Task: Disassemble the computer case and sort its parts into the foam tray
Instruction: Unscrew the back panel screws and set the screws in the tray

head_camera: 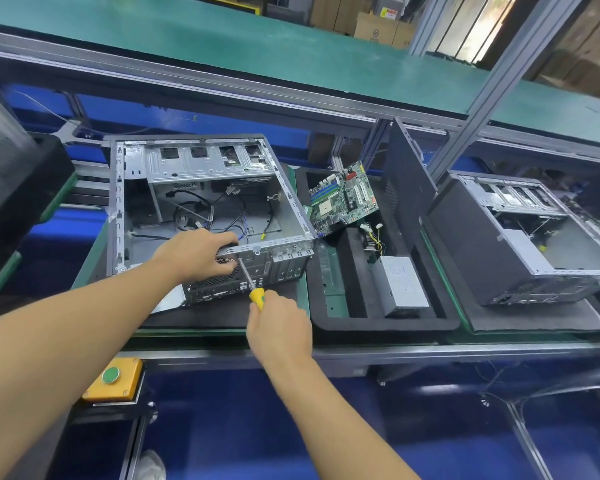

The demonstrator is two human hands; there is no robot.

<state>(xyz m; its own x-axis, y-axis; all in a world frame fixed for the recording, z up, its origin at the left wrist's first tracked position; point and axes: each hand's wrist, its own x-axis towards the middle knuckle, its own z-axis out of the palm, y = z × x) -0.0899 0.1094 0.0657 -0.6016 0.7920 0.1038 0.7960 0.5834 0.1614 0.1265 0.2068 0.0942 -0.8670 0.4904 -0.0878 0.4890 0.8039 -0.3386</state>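
The computer case (201,188) is bare silver-grey metal, and its rear grille (219,280) is black with a pattern of small holes. The cables (187,211) inside it are mostly black, with a few blue. The screwdriver (257,296) has a yellow handle with a green band. The circuit board (343,199) is green with blue slots. The foam tray (385,323) is black, and the power supply (400,282) in it is light grey with yellow and black wires. The belt (222,57) behind is teal green. The button box (113,379) is orange-yellow with a green button.
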